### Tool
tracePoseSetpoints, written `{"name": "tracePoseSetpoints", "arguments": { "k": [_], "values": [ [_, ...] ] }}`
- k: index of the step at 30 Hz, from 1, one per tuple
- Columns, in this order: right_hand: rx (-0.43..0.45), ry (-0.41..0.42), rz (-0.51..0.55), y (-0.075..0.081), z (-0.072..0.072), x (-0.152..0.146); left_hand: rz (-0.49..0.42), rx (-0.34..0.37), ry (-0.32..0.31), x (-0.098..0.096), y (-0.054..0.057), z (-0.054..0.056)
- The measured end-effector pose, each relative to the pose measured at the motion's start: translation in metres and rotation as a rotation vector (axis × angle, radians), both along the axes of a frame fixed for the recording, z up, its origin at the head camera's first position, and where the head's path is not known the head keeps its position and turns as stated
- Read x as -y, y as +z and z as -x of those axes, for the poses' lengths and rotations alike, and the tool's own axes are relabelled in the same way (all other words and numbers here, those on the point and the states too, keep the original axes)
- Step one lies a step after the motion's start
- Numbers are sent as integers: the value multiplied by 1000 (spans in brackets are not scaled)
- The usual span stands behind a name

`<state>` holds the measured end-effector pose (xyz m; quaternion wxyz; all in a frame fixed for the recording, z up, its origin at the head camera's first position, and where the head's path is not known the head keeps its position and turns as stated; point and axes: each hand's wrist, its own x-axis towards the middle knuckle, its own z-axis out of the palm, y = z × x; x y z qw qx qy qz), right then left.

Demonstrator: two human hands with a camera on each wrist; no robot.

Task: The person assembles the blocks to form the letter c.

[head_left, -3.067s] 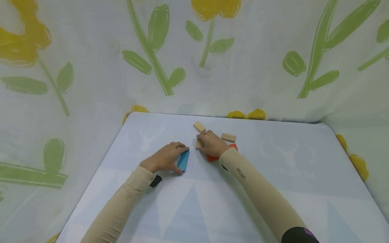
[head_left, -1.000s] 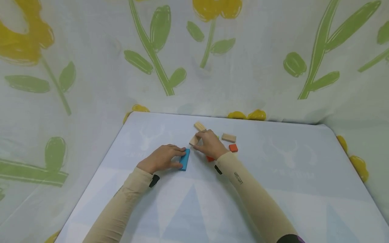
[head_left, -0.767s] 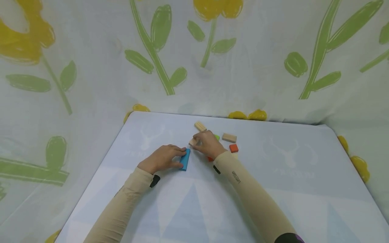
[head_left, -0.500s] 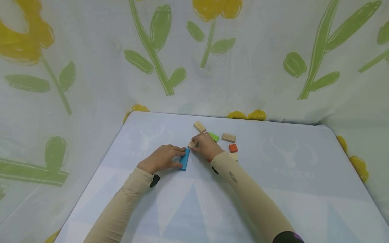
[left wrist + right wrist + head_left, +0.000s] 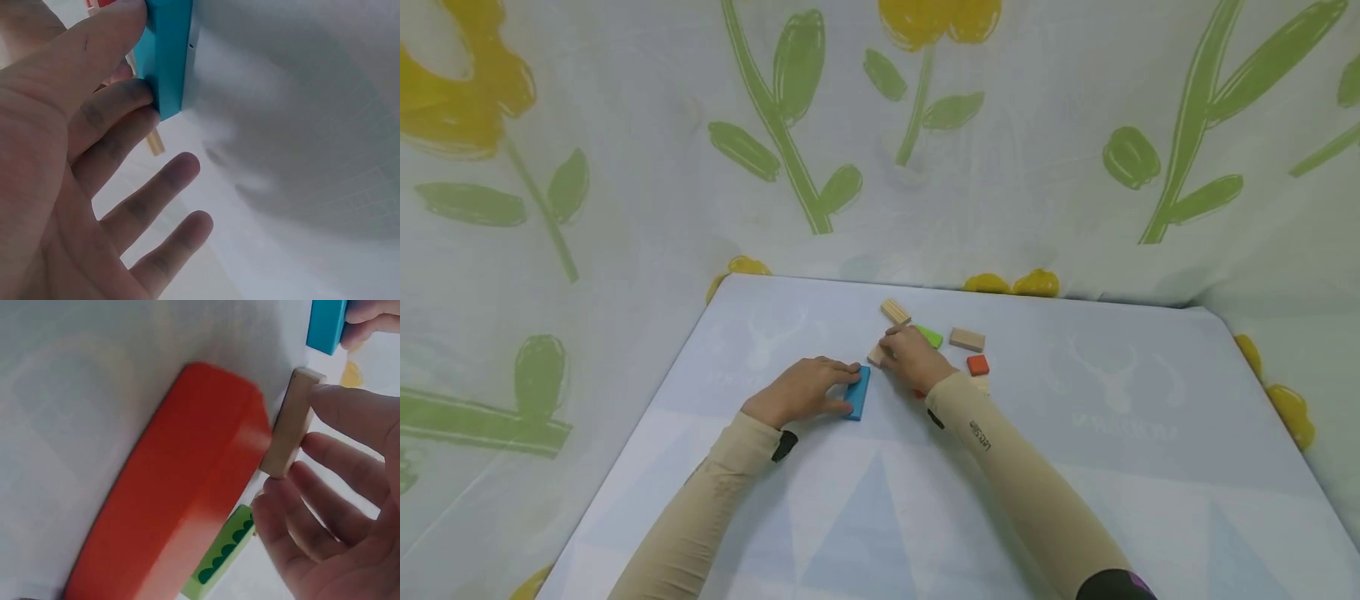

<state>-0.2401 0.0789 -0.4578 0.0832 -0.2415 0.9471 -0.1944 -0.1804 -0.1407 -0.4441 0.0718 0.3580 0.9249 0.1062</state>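
My left hand (image 5: 801,390) holds a flat blue block (image 5: 858,393) by its two ends, thumb at the near end and fingers at the far end. In the left wrist view the blue block (image 5: 167,56) stands out between thumb and fingers, while the other two fingers stick out free. My right hand (image 5: 913,358) pinches a plain wooden block (image 5: 290,422) between thumb and fingertips, just beyond the blue block's far end. From above, the fingers partly cover this wooden block (image 5: 876,355). Close below the right hand lies a long red block (image 5: 181,481), mostly hidden by that hand in the head view.
Around the right hand lie a ridged wooden block (image 5: 895,312), a green block (image 5: 928,336), another wooden block (image 5: 967,339), a small red block (image 5: 977,365) and a pale block (image 5: 981,383). The white table (image 5: 1075,517) ends at a flower-print curtain (image 5: 1037,167).
The right hand has shifted the wooden block left, toward the blue block. The blue block, tilted earlier, now looks flatter, with the left hand still on it.
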Motion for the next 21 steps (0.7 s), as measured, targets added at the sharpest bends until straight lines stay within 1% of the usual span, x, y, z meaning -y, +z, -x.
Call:
{"name": "tracePoseSetpoints", "arguments": {
  "k": [6, 11, 17, 21],
  "values": [
    [10, -38, 28, 1, 1, 3, -17, 16, 6, 1, -1, 0],
    [-6, -27, 63, 2, 2, 0, -31, 30, 14, 0, 1, -2],
    [-8, -21, 62, -1, 4, -1, -42, 62, 29, 0, 1, -2],
    [-19, -18, 50, -1, 5, 0, -55, 50, 22, 1, 2, -2]
  ]
}}
